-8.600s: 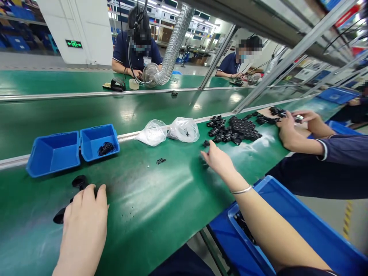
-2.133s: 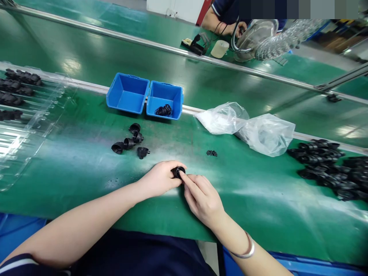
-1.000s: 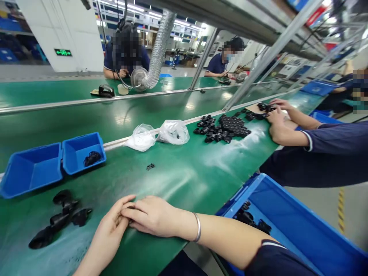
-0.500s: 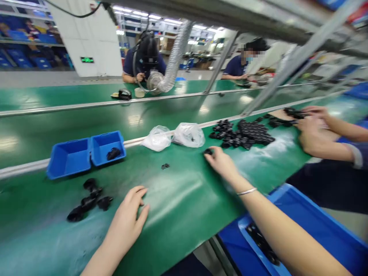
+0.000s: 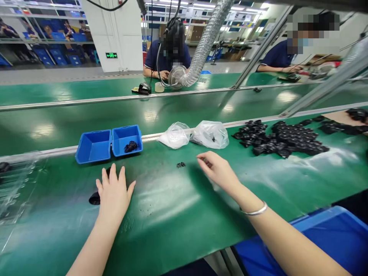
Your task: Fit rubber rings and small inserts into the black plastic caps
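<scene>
My left hand [image 5: 115, 189] is spread flat, fingers apart, above a few black cup-shaped plastic parts [image 5: 94, 198] that it mostly covers. My right hand [image 5: 220, 172], with a silver bangle at the wrist, is held over the green mat right of centre. Its fingers are curled with the tips close together; whatever they hold, if anything, is hidden. A small cluster of tiny black pieces [image 5: 181, 165] lies on the mat between my hands, nearer the right one.
Behind my hands stand two joined blue bins [image 5: 93, 147], black rings [image 5: 131, 146] in the right one. Two clear plastic bags [image 5: 211, 134] lie beside them. Black parts [image 5: 296, 138] are heaped at right. Clear plastic wrap [image 5: 17, 191] lies at left, a blue crate [image 5: 336, 226] below right.
The view has turned left. My left hand has moved forward over the black parts, fingers spreading. My right hand has come away from the heap; the black part at its fingertips no longer shows.
</scene>
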Action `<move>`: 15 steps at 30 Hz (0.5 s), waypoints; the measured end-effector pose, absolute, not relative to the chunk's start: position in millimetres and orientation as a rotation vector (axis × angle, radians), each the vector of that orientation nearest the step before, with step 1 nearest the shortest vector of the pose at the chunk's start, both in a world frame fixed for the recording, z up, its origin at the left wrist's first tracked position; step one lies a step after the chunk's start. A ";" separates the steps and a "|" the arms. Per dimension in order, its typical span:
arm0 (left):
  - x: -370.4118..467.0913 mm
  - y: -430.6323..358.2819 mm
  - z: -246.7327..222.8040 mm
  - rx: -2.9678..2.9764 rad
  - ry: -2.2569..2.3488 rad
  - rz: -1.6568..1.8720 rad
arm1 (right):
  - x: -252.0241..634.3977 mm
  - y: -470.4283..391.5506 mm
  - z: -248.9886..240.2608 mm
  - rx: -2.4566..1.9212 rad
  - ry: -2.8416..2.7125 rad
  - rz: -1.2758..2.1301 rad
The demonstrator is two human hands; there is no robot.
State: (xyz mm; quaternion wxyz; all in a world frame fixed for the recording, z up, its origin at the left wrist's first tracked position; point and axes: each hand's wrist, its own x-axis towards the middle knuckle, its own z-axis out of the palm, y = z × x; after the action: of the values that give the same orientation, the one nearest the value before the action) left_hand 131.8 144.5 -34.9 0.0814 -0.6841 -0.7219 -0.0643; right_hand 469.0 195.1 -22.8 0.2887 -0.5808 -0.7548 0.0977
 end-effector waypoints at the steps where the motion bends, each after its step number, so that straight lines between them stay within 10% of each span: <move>1: 132.0 144.6 -38.0 -2.088 -2.108 -0.194 | 461.3 196.5 -22.1 -1.521 -2.053 0.312; 15: 151.6 136.8 -47.7 -2.203 -1.866 -0.255 | 472.8 253.3 23.3 -1.367 -1.902 -0.040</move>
State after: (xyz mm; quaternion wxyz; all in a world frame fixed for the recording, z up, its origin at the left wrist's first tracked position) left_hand 151.6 136.8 -47.7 0.1211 -0.7545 -0.6391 -0.0873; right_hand 472.8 253.3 23.3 0.3888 -0.5376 -0.7481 -0.0158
